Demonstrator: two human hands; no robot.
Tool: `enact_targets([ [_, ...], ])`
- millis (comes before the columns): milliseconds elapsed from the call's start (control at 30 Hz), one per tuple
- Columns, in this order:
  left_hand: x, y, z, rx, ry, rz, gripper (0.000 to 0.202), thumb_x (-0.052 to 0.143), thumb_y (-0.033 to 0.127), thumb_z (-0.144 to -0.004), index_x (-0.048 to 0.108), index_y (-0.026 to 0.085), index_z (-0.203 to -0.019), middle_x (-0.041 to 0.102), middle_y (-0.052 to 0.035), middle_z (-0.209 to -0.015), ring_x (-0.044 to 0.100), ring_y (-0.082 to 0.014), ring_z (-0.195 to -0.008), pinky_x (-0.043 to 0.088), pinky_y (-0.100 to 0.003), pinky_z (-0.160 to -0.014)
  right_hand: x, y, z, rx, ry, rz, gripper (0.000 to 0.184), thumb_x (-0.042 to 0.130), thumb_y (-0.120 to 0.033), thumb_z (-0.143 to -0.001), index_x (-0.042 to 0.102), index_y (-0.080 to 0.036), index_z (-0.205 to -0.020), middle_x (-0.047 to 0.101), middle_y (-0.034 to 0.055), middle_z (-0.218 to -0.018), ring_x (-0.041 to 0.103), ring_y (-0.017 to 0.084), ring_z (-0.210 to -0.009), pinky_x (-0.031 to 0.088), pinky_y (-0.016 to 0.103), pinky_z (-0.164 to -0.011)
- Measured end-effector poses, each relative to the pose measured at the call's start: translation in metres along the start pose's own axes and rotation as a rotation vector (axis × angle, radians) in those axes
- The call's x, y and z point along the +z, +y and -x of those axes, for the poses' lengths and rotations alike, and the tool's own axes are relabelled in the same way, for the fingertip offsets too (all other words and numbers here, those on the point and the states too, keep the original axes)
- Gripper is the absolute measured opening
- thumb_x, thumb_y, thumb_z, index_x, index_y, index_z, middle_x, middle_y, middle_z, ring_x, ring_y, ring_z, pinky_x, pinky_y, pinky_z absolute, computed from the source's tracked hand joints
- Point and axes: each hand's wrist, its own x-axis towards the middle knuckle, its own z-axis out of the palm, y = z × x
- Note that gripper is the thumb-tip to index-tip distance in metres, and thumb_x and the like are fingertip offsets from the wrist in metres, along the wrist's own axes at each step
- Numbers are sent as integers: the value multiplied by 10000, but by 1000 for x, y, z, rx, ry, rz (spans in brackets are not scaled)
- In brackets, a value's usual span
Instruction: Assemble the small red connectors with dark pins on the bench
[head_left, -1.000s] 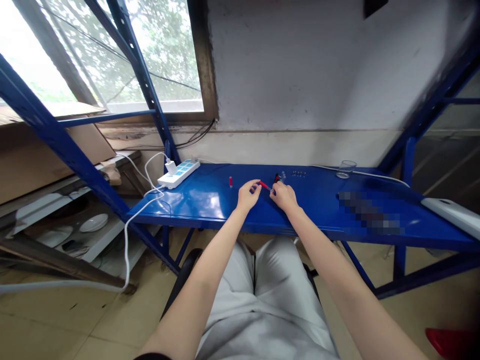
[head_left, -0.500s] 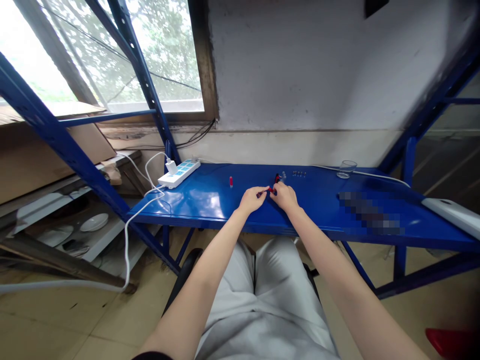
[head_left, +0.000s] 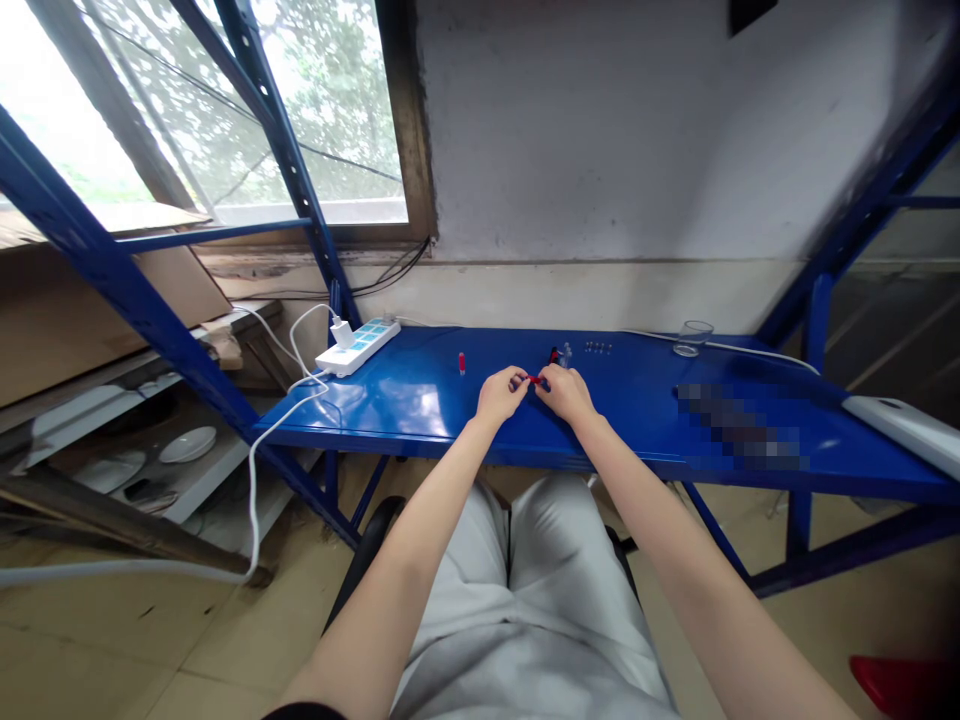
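Above the front half of the blue table (head_left: 397, 405), my two hands meet at a small red piece (head_left: 534, 380), too small to name more exactly. My left hand (head_left: 501, 393) pinches its left side with the fingertips. From the other side, my right hand (head_left: 566, 392) is closed on it, thumb and fingers together. Just behind my right hand lie small black and red parts (head_left: 554, 355) and several small clear pieces (head_left: 566, 352). A small upright red piece with a pale base (head_left: 462, 364) stands to the left of my hands.
A row of several tiny parts (head_left: 598, 347) lies at the back, near a clear glass (head_left: 693, 338). A white power strip (head_left: 358, 347) with a plug and cord occupies the left end. On the right are a blurred-out dark object (head_left: 739, 425) and a white object (head_left: 904, 425).
The fingertips of both hands have shifted slightly, and the right fingers have moved a little left with the red piece. Everything else on the table stays in place.
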Motion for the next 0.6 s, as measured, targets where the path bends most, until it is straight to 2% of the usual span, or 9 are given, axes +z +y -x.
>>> enact_targets([
  [167, 2, -3, -2, -12, 16, -29, 157, 511, 271, -789, 597, 186, -889, 629, -8, -740, 535, -94, -629, 442, -222, -639, 1, 1, 0, -44, 15, 11, 116, 449, -208, -787, 551, -162, -754, 587, 60, -755, 493, 155, -660, 264, 277, -641],
  [300, -2, -3, -6, 61, -47, -79, 168, 493, 277, -803, 599, 180, -890, 635, -19, -755, 548, -105, -656, 438, -226, -637, -1, 1, 1, -55, 8, 22, 124, 446, -204, -791, 549, -160, -737, 584, 66, -746, 498, 159, -666, 262, 279, -637],
  [433, -16, 1, -19, 148, -145, -199, 166, 503, 272, -797, 611, 176, -879, 644, -28, -765, 557, -129, -712, 436, -249, -683, -3, -2, 1, -41, 14, -22, 136, 451, -229, -802, 561, -163, -759, 585, 64, -752, 503, 158, -668, 271, 275, -635],
  [600, -45, 14, -52, 353, -316, -409, 133, 524, 235, -775, 624, 182, -844, 648, -37, -853, 548, -163, -824, 406, -290, -762, -4, -5, 1, -19, 33, -119, 163, 451, -247, -814, 580, -160, -861, 592, 62, -784, 514, 152, -671, 295, 265, -628],
])
